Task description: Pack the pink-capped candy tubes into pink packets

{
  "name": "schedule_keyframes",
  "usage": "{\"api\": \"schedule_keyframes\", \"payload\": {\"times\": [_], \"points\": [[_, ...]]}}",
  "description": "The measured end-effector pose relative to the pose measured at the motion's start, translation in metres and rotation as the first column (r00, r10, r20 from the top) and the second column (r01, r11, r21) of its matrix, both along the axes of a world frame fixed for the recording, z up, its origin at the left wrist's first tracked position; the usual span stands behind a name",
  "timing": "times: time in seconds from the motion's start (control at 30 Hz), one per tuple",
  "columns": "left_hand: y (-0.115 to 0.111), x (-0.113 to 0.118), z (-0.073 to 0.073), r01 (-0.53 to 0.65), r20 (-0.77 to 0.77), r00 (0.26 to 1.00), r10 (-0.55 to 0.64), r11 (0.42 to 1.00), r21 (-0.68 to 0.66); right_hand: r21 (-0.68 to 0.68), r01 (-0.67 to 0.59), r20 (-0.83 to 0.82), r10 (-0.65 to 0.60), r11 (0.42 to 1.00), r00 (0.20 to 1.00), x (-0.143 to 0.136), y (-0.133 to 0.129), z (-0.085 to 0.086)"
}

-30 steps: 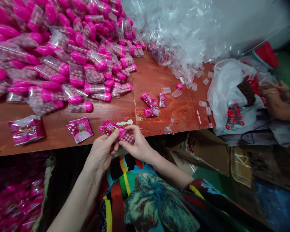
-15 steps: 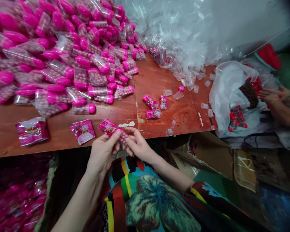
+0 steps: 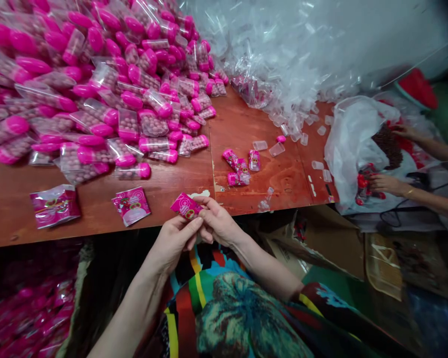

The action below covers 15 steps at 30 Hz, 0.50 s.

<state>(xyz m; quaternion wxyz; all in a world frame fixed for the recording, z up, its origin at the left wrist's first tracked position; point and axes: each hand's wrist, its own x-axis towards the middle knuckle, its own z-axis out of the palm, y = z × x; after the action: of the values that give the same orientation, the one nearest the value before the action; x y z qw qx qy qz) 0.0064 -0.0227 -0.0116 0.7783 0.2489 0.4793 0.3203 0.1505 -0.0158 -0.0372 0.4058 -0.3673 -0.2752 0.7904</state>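
Note:
At the table's front edge, my left hand [image 3: 177,233] and my right hand [image 3: 218,219] are closed together around a candy container, mostly hidden by the fingers. A pink printed wrapper [image 3: 185,205] sticks out above them. To the left on the table lie a stack of flat printed sleeves [image 3: 55,205] and a smaller stack [image 3: 131,205]. Several wrapped pieces [image 3: 239,171] lie to the right, near a loose pink cap [image 3: 280,138].
Pink-capped containers of beads [image 3: 127,124] are heaped at the left. Clear empty containers [image 3: 276,64] are piled at the back. On the right, another person's hands [image 3: 390,184] work at a white plastic bag [image 3: 338,134]. An open carton [image 3: 324,243] stands below the table.
My hands have closed in around the container, so its beads no longer show and the wrapper stands upward and further right. The other person's hands have moved apart, one now at the red-capped pieces.

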Motion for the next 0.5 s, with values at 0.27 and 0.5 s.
{"api": "schedule_keyframes", "payload": {"times": [0.27,0.5], "points": [[0.005,0.008,0.003,0.047,-0.168,0.986,-0.027,0.992,0.118,0.025,0.007,0.223,-0.013,1.0,0.975,0.012,0.008,0.003],[-0.006,-0.039,0.002,-0.037,-0.598,0.65,0.469,0.806,0.591,0.589,0.023,0.782,-0.578,0.807,0.232,0.055,0.028,0.026]]}}
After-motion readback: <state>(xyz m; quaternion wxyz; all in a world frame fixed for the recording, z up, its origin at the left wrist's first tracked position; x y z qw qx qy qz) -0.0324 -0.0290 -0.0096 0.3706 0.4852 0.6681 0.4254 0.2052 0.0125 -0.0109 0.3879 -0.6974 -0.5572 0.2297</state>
